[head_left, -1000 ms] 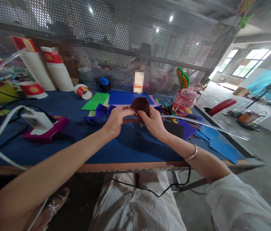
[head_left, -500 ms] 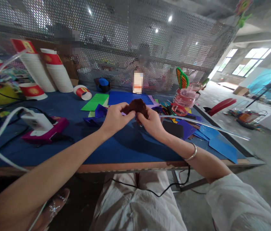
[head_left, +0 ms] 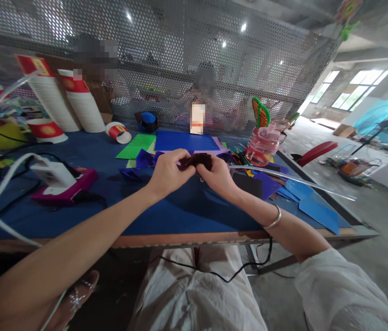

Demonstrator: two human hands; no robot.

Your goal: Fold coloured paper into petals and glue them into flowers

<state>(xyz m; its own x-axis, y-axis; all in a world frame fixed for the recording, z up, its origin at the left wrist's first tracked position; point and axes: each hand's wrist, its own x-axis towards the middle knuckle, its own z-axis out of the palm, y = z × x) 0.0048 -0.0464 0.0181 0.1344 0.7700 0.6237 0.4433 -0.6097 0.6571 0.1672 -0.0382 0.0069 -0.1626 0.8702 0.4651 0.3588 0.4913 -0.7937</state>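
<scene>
Mid-fold: left hand [head_left: 169, 173] and right hand [head_left: 218, 176] pinched shut on dark brown paper piece [head_left: 199, 160] above counter [head_left: 166, 214]; next, probably firm creasing.

two hands [head_left: 169, 172], one brown paper piece [head_left: 199, 160], two cup stacks [head_left: 81, 103]

Left hand [head_left: 168, 174], right hand [head_left: 217, 176] together, fingers pinched (arms outstretched).

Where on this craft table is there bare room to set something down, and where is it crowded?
Bare blue tabletop lies in front of both hands, between the pink-and-white device and the blue sheets. Another free strip runs between that device and the green sheet. Behind the hands, paper pieces and the pink bottle crowd it.
</scene>
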